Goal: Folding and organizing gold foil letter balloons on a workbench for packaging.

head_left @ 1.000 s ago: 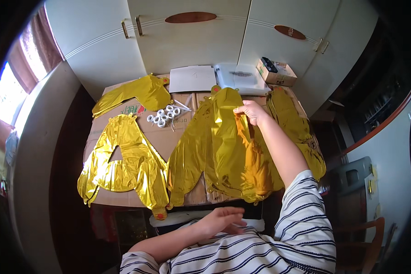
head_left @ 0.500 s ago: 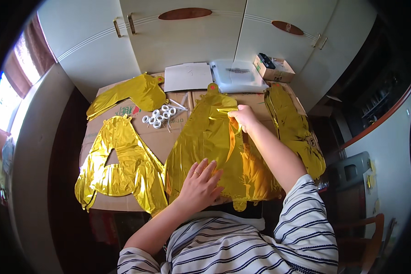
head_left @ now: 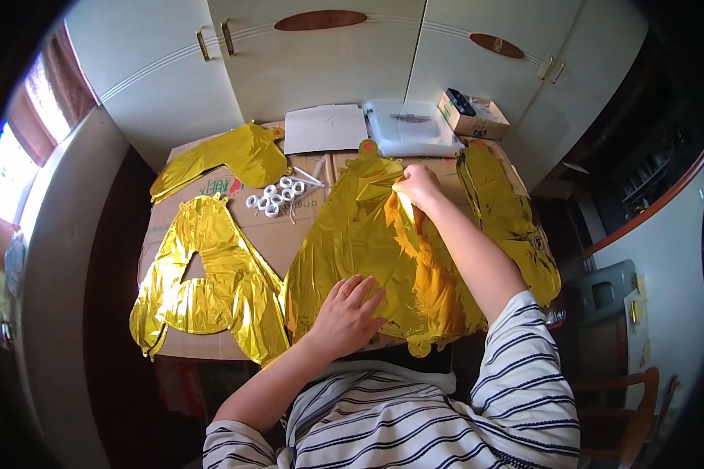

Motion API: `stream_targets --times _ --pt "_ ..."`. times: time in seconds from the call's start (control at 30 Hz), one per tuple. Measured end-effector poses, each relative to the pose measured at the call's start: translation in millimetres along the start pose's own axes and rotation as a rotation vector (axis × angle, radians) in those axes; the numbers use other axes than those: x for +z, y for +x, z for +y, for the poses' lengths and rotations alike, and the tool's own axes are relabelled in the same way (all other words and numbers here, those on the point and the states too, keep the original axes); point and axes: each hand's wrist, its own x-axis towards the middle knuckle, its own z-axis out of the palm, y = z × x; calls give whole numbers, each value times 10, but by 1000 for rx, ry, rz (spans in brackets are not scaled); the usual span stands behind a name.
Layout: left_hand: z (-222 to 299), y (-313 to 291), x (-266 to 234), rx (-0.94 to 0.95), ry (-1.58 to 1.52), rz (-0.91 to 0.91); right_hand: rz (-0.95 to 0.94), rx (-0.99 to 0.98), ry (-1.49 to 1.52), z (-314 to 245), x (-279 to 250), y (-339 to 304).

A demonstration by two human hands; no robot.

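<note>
A flat gold foil balloon (head_left: pixel 344 227) lies in front of me, its right part creased and showing an orange-toned fold. My right hand (head_left: pixel 419 186) pinches the foil near its upper right edge and lifts it a little. Against the lower part of the same balloon rests my left hand (head_left: pixel 346 319), fingers stretched out and a ring on one of them. To the left lies another gold foil balloon shaped like an A (head_left: pixel 199 306), with a dark gap in its middle. Further gold foil balloons lie at the far left (head_left: pixel 246 156) and along the right edge (head_left: pixel 502 211).
Flattened cardboard (head_left: pixel 250 227) covers the table. Several white ribbon rolls (head_left: pixel 277 197) sit beside thin white straws (head_left: pixel 308 175). Along the back are a white sheet (head_left: pixel 325 131), a clear plastic package (head_left: pixel 411 134) and a small box (head_left: pixel 477 117) with a black object, before pale cabinets (head_left: pixel 321 62).
My right hand has drawn the pinched foil slightly, and the orange fold has bunched narrower. The left hand stays nearly in place on the balloon's lower part.
</note>
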Motion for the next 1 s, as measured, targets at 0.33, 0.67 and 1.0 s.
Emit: stream_targets --times 0.33,0.67,1.0 --pt "-73 -39 21 23 -12 19 101 -34 -12 101 167 72" --pt "-85 -39 28 23 -12 12 34 -34 -29 37 101 -25" --pt "-86 -36 20 27 -11 19 173 -400 -217 -181 56 -336"
